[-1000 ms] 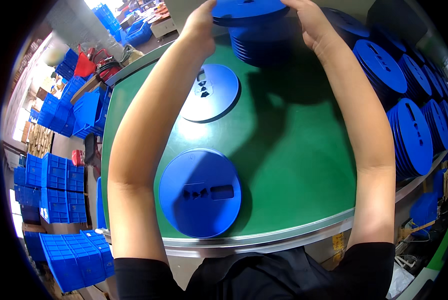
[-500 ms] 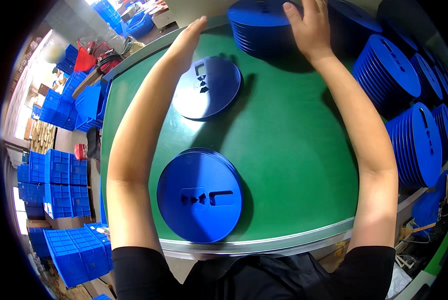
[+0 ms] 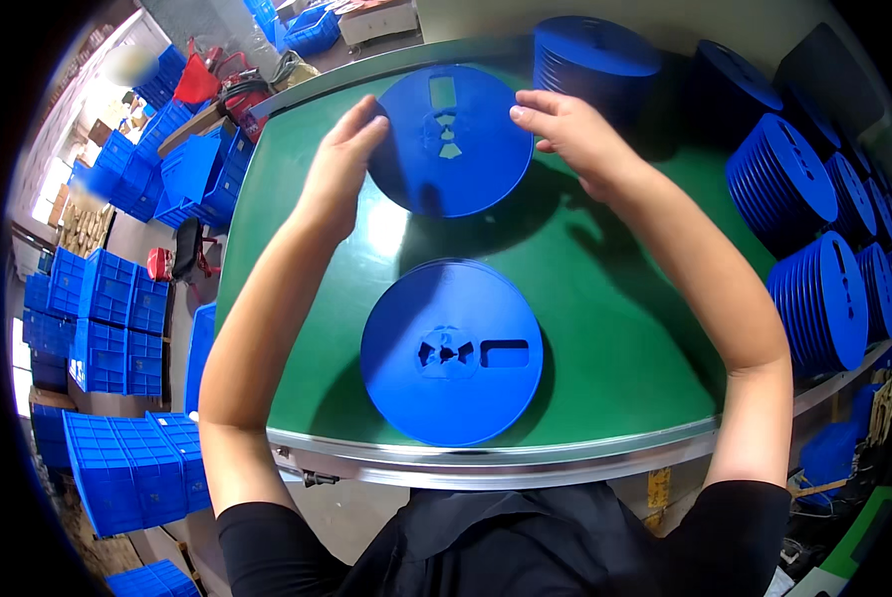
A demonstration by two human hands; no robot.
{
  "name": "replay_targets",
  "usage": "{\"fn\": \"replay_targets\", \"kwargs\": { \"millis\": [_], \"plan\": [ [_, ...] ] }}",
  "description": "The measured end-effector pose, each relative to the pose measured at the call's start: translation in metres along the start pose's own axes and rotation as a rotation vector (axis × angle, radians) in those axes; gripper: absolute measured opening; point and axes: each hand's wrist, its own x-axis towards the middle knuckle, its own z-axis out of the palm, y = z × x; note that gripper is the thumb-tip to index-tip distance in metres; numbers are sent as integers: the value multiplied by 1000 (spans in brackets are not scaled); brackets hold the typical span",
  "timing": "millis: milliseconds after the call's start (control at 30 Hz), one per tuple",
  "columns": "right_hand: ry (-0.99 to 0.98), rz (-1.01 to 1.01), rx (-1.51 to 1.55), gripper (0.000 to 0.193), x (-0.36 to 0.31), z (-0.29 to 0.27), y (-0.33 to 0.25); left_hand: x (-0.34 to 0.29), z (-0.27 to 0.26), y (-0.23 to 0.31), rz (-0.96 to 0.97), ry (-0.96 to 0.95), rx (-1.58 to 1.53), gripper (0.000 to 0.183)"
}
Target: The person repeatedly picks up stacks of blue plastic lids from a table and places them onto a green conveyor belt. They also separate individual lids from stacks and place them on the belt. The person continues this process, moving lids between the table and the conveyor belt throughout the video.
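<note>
A round blue plastic reel disc (image 3: 486, 164) with a rectangular window and small cut-outs is held by its rim between both my hands. It appears raised a little above the green tabletop, with its shadow to the lower right. My left hand (image 3: 344, 154) grips the left edge, while the fingertips of my right hand (image 3: 565, 129) press on the right edge. Nearer to me lies a second blue reel (image 3: 446, 403) with similar cut-outs, flat near the table's front edge; neither hand touches it. Whatever lies under the held disc is hidden.
Beyond my right hand stands a tall stack of blue discs (image 3: 595, 50). More stacks (image 3: 780, 179) line the table's right side, some tilted. The green table (image 3: 615, 348) has a metal front edge (image 3: 526, 463). Blue crates (image 3: 117, 358) are piled on the floor to the left.
My hands have come down and inward from the table's far side to the upper disc's rim, which now looks larger. The view has shifted, moving the whole scene rightward.
</note>
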Motion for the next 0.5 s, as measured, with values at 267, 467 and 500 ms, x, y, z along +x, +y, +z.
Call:
{"fn": "replay_targets", "kwargs": {
  "millis": [267,467,500],
  "plan": [
    [-363,173,-73,53,-86,6,-40,-134,-37,57,-231,-331,34,66],
    [-450,126,-491,54,-86,-6,-46,-135,-41,43,-252,-416,268,63],
    [-364,139,-432,50,-75,-17,-40,-125,-40,45,-237,-412,320,61]
  ]
}}
